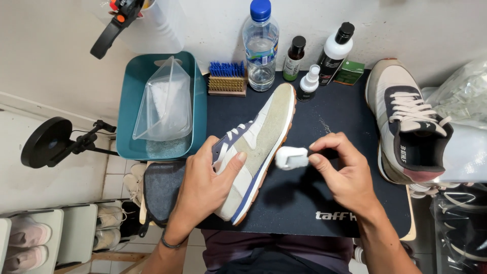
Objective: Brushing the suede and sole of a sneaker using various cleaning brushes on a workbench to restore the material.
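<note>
My left hand (205,185) grips a beige and navy sneaker (259,137) by its heel and collar, holding it tilted on its side over a dark mat (314,198), toe pointing away. My right hand (345,172) pinches a small white eraser block (291,158) between thumb and fingers, just to the right of the sneaker's gum sole edge. The block sits close to the sole; I cannot tell if it touches. The matching second sneaker (406,127) lies at the mat's right side, laces up.
A teal tub (129,106) with a clear bag inside stands at left. Along the back wall are a blue-bristled brush (227,77), a water bottle (260,48), a dark small bottle (293,59), a white spray bottle (309,83) and a taller white bottle (335,53). A grey cloth (160,190) lies under my left wrist.
</note>
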